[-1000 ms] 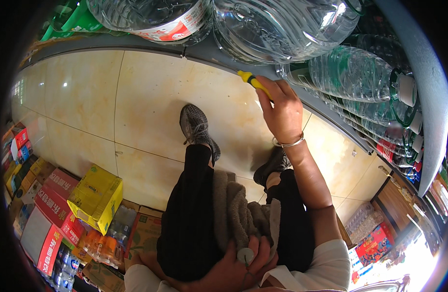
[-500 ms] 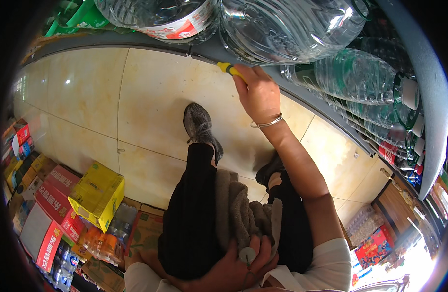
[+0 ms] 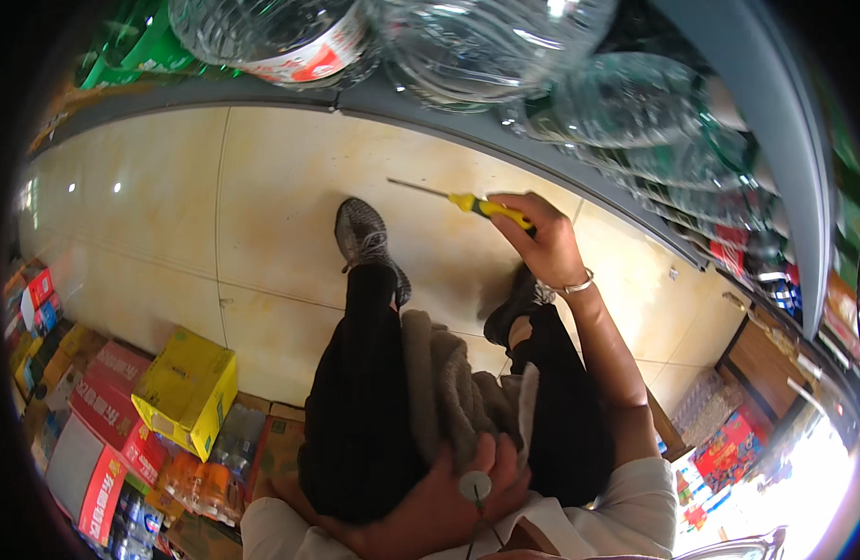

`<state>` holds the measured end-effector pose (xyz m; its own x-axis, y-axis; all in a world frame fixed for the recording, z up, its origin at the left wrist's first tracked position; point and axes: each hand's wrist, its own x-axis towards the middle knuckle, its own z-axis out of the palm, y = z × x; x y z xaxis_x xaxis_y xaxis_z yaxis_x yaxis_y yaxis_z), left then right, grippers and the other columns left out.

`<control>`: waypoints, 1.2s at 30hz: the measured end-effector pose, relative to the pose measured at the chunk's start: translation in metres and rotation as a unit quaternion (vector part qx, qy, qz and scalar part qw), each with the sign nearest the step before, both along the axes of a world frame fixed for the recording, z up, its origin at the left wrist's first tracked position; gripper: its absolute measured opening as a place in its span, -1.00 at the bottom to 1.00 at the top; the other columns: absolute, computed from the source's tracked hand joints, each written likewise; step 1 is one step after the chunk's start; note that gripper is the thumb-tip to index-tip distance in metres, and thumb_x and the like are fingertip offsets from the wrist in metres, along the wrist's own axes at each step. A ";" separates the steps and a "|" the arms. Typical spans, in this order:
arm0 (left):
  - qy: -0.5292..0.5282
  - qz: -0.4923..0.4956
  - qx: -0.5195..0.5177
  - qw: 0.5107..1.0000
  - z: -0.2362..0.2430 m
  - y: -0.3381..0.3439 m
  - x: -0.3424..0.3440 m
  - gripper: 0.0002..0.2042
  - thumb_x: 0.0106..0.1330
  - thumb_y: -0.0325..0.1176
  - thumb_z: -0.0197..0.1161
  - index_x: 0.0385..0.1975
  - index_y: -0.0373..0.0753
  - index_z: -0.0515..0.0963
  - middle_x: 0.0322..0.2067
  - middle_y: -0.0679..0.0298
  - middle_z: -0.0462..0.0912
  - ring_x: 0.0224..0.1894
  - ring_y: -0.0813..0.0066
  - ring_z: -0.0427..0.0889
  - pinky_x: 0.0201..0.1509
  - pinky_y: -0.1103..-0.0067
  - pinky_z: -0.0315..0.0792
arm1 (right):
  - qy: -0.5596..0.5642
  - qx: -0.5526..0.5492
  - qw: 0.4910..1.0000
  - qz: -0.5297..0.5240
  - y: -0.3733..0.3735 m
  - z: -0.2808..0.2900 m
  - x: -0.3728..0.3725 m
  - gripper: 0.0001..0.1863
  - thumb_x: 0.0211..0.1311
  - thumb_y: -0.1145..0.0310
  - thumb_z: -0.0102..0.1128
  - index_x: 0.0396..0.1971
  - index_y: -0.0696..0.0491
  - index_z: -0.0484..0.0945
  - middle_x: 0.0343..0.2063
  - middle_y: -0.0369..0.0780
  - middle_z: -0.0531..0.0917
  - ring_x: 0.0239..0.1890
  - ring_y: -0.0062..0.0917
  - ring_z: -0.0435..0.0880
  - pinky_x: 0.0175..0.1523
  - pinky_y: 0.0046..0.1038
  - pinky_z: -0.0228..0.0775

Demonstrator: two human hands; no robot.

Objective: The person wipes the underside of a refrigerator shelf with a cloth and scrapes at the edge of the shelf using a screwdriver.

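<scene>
My right hand [image 3: 551,241] is closed round the yellow and dark-green handle of a screwdriver [image 3: 490,207]. Its thin metal shaft points left above the floor tiles, with the tip apart from the shelf. A silvery bracelet [image 3: 576,283] circles that wrist. Down in my lap, my left hand [image 3: 448,495] has its fingers curled against a bunched grey-brown towel [image 3: 458,392] and holds it. A small round pale disc [image 3: 475,484] on a cord hangs in front of those fingers.
Along the far side runs a grey shelf edge [image 3: 374,105] with large clear bottles [image 3: 486,42] above it; smaller bottles [image 3: 626,98] line the right. Behind me on the left stand a yellow carton [image 3: 185,387], red cartons [image 3: 112,401] and packs of orange drinks [image 3: 201,481].
My right hand has drawn back from the shelf edge, down and to the right, with the screwdriver. The whole shaft now shows. My left hand stays on the towel.
</scene>
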<state>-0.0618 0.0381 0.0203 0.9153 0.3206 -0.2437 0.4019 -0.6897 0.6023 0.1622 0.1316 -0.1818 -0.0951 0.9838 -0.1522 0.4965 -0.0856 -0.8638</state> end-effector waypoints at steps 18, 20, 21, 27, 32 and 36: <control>-0.254 0.475 -0.158 0.828 -0.120 0.182 -0.062 -0.43 0.10 -0.55 0.17 0.20 -0.18 0.30 0.10 0.24 0.44 0.14 0.32 0.40 0.19 0.40 0.28 | -0.149 0.013 0.958 -0.243 -0.182 0.221 0.039 -0.76 0.14 0.55 0.21 -0.16 0.08 0.62 -0.41 -0.16 0.60 -0.42 -0.36 0.61 -0.29 -0.48 0.44; -0.178 0.620 -0.271 0.714 -0.183 0.209 -0.058 -0.42 0.12 -0.46 0.23 0.20 -0.04 0.30 0.09 0.33 0.44 0.12 0.32 0.40 0.11 0.29 0.30 | -0.177 -0.013 0.964 -0.198 -0.182 0.211 0.038 -0.78 0.11 0.51 0.24 -0.20 0.05 0.61 -0.45 -0.20 0.58 -0.44 -0.33 0.60 -0.35 -0.41 0.43; -0.088 0.683 -0.292 0.664 -0.209 0.217 -0.044 -0.41 0.11 -0.42 0.27 0.20 0.04 0.29 0.10 0.38 0.44 0.10 0.33 0.40 0.06 0.23 0.30 | -0.225 -0.003 0.962 -0.158 -0.184 0.211 0.043 -0.81 0.11 0.46 0.25 -0.23 0.03 0.60 -0.47 -0.24 0.58 -0.43 -0.34 0.61 -0.36 -0.39 0.44; -0.125 0.779 -0.303 0.534 -0.311 0.234 0.012 -0.55 0.26 -0.46 0.12 0.18 -0.09 0.31 0.03 0.28 0.53 0.03 0.32 0.56 -0.06 0.32 0.54 | -0.379 -0.051 0.922 -0.062 -0.206 0.178 0.045 -0.81 -0.04 0.39 0.16 -0.34 -0.03 0.53 -0.48 -0.32 0.47 -0.44 -0.52 0.57 -0.37 -0.48 0.42; 0.001 0.495 -0.569 0.656 -0.287 0.189 0.077 -0.49 0.23 -0.59 0.10 0.21 -0.09 0.30 0.09 0.26 0.47 0.05 0.33 0.54 0.04 0.39 0.49 | -0.344 -0.068 0.933 -0.084 -0.215 0.187 0.051 -0.78 -0.02 0.37 0.14 -0.30 0.01 0.55 -0.47 -0.29 0.48 -0.42 -0.51 0.55 -0.37 -0.50 0.40; -0.010 0.165 -0.446 0.880 -0.184 0.121 0.212 -0.39 0.08 -0.67 0.13 0.22 -0.18 0.31 0.15 0.26 0.39 0.17 0.38 0.41 0.25 0.49 0.27 | -0.305 -0.070 0.943 -0.112 -0.229 0.173 0.026 -0.79 0.02 0.36 0.11 -0.30 0.04 0.55 -0.49 -0.30 0.47 -0.42 -0.52 0.52 -0.43 -0.49 0.37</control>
<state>0.1505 0.1593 -0.1639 0.8154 0.2598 -0.5173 0.4742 0.2128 0.8543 0.1886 -0.0972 -0.0092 0.2602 0.9349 -0.2412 0.8530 -0.3397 -0.3962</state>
